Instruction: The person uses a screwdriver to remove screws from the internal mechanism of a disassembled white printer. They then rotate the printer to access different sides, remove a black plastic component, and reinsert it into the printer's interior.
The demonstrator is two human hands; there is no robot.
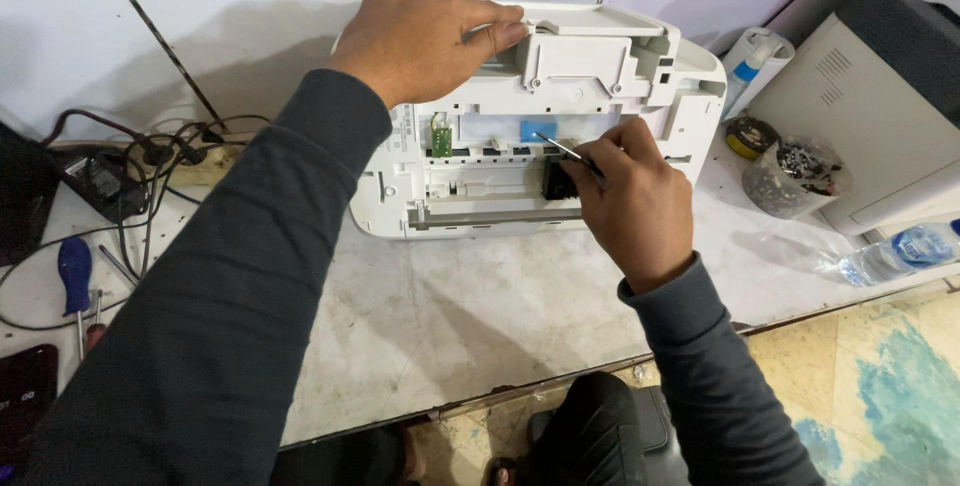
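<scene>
Both hands on an opened white printer (560, 96) standing on a pale worktop (480, 316).

Head view: the right hand (635, 196) is closed round a thin metal tool (565, 151) — its long axis slants up-left from the fist, tip in the printer's open middle, beside a blue tab (537, 131). The left hand (425, 36) lies flat, fingers spread, pressing the printer's top edge — farther from the tip. Right of the printer: a white-and-blue bottle (755, 66); left: a blue-handled screwdriver (73, 276).

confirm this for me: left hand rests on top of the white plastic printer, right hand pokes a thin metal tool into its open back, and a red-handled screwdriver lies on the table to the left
Not quite: the head view shows the screwdriver has a blue handle, not red. The left hand does rest on the white plastic printer, and the right hand holds the thin metal tool there.
</scene>
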